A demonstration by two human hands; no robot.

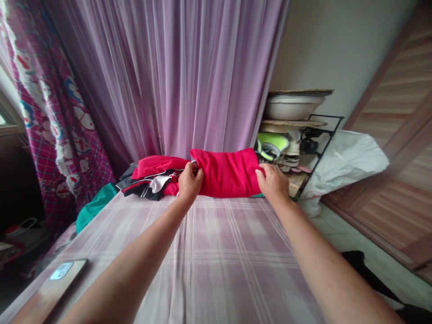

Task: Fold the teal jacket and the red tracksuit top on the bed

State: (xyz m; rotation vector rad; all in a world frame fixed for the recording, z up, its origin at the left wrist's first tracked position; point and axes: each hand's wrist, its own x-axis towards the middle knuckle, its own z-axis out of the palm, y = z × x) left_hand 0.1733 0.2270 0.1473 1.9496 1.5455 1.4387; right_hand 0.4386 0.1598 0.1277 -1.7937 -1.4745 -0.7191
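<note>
A folded red garment (pixel 227 173) lies at the far edge of the plaid-covered surface (pixel 216 243). My left hand (pixel 191 181) grips its left side, thumb on top and fingers curled under the edge. At the opposite side my right hand (pixel 273 180) pinches the garment's right edge in the same way. Just left of my left hand is a heap of clothes (pixel 158 166), red on top with dark, white-striped pieces below. A bit of green cloth (pixel 258 195) shows beneath the red garment near my right hand.
A phone (pixel 54 288) lies at the near left. Teal cloth (pixel 96 207) hangs over the left edge. Purple curtains (pixel 202 76) drop behind the clothes. On the right stand a shoe rack (pixel 332 135) with a basin (pixel 293 107) on top, a white bag (pixel 347 162) and a wooden door (pixel 398 148).
</note>
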